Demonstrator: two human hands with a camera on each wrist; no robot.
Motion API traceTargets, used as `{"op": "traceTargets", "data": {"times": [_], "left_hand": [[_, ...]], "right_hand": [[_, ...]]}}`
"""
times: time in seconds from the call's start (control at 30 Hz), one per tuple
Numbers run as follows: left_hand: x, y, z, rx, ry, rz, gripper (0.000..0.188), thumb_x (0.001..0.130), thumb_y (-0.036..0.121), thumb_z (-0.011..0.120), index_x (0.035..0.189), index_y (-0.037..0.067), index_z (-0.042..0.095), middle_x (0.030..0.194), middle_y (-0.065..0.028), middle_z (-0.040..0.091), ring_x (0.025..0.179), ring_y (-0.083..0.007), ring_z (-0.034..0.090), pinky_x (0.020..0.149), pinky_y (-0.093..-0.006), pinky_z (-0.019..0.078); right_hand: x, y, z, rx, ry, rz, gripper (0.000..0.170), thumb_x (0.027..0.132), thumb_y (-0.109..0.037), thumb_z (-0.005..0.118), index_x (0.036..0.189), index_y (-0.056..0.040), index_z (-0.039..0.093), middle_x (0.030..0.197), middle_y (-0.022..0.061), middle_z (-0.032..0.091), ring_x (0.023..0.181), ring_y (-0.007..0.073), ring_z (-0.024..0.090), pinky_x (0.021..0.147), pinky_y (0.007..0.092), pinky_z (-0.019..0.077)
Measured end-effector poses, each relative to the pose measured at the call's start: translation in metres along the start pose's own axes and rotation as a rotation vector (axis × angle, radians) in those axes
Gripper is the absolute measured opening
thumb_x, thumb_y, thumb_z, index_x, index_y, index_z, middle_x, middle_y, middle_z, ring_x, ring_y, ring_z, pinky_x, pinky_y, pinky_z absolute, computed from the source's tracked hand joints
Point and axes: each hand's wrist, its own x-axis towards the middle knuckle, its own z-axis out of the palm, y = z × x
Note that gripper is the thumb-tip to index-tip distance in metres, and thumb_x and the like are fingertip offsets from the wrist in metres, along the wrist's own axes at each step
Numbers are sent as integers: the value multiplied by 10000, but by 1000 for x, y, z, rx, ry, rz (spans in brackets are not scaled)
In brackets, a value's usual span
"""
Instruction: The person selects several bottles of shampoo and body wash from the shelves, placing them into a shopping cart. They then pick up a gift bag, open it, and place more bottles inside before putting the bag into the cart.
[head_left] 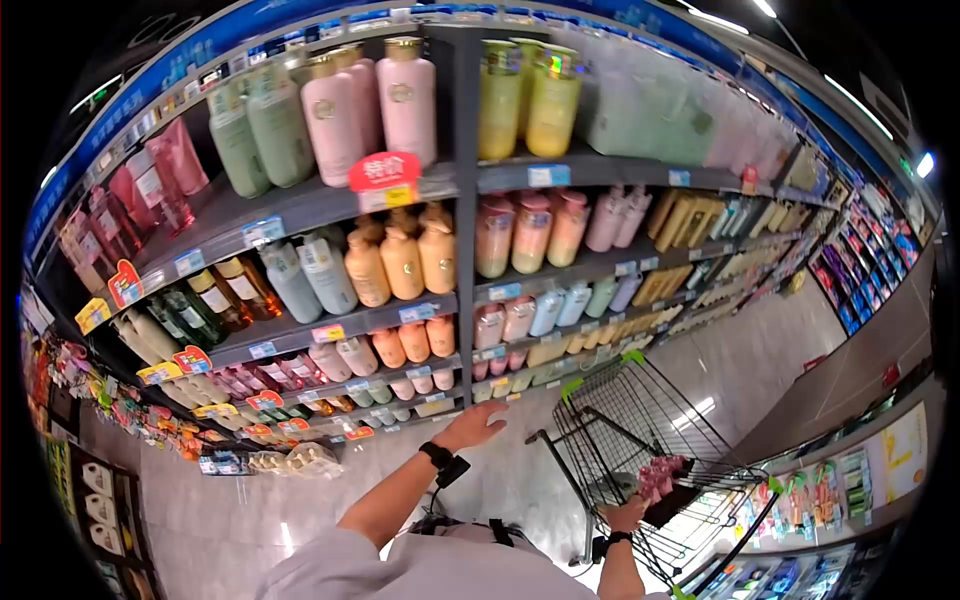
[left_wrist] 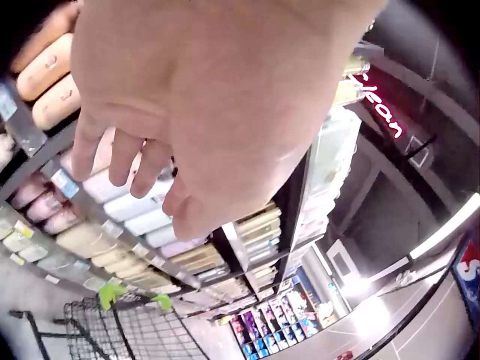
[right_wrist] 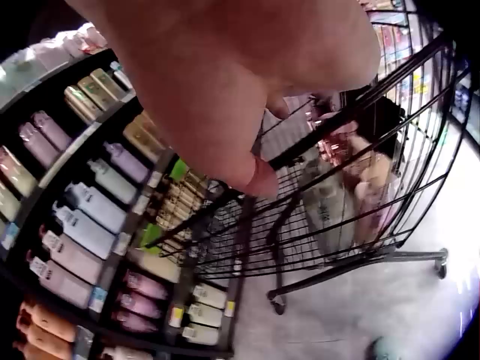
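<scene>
My left hand [head_left: 470, 427] hangs in the air before the lower shelves, its fingers stretched toward the right and nothing in them. In the left wrist view, that palm and its loose fingers overlap rows of bottles. My right hand [head_left: 627, 513] grips the side rail of a black wire shopping cart [right_wrist: 330, 127]; in the right wrist view its thumb [right_wrist: 259, 176] lies over the rail. Inside the basket, seen through the wires, are a grey-green pack [right_wrist: 328, 206] and pink items [head_left: 660, 478] beside something dark.
Tall dark shelves hold pump bottles, including orange bottles [head_left: 403, 262], pink bottles [head_left: 407, 100] and yellow bottles [head_left: 553, 105]. A red price sign [head_left: 385, 172] juts from one shelf edge. Grey tiled floor [head_left: 215, 515] runs along the aisle, and another display [head_left: 860, 480] stands at right.
</scene>
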Motion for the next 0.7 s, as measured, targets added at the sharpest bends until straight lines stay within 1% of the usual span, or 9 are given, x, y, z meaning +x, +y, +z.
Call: {"op": "traceTargets", "data": {"times": [0.07,0.1,0.17,0.27,0.37,0.43,0.47,0.63,0.7], "left_hand": [[-3,13,-46,-23,87,25,397,896,211,646,1252,42,601,1276,-183,613,1176,-363,585,1002,-424,468],[-2,16,-67,-54,157,46,385,899,204,642,1245,38,606,1276,-186,614,1173,-365,588,996,-425,471],[-1,27,-119,-99,209,80,369,915,167,628,1256,28,598,1245,-210,618,1141,-356,608,962,-401,485],[-4,48,-188,-193,355,101,348,918,146,629,1237,9,598,1176,-196,639,1079,-326,628,911,-380,493],[-3,61,-245,-116,560,241,326,922,133,641,1217,-1,602,1129,-177,648,1025,-296,642,862,-351,502],[-8,79,-278,-236,618,203,320,921,125,642,1215,2,607,1127,-172,654,1018,-286,647,865,-349,509],[-7,76,-293,-197,628,259,308,948,101,616,1243,16,600,1159,-114,648,1078,-183,629,889,-306,521],[-4,94,-350,-215,774,355,300,946,56,606,1239,-7,585,1164,-101,630,1100,-173,615,943,-303,497],[6,95,-368,-151,851,383,299,946,49,604,1238,-12,583,1167,-99,628,1109,-173,612,950,-305,494]], "right_hand": [[-19,-66,-16,217,71,-245,843,707,-387,796,1372,4,457,1352,309,491,1278,449,456,1046,494,415],[15,-81,30,224,167,-393,807,725,-359,789,1364,16,467,1260,282,567,1204,431,518,1043,473,416],[11,-158,26,618,29,-664,780,795,-301,762,1403,62,436,1397,272,491,1332,399,431,1123,430,328],[-67,-302,-69,847,-174,-803,510,875,-230,705,1296,24,569,1362,209,556,1292,316,504,1076,369,383],[-146,-402,-151,831,-22,-1120,429,905,-165,676,1278,23,579,1353,176,574,1303,280,501,1073,355,382],[-190,-447,-193,924,44,-1281,366,900,-124,677,1233,12,610,1324,172,596,1253,282,546,1047,361,410],[-203,-464,-207,940,114,-1352,327,891,-104,682,1196,4,635,1294,174,615,1202,287,589,1015,360,441],[-260,-530,-268,1066,34,-1491,236,877,-37,664,1106,17,669,1176,148,670,1046,258,658,915,336,506],[-276,-555,-294,680,649,-1823,217,861,-11,651,1074,29,670,1115,170,668,1008,305,654,894,362,518]]}}
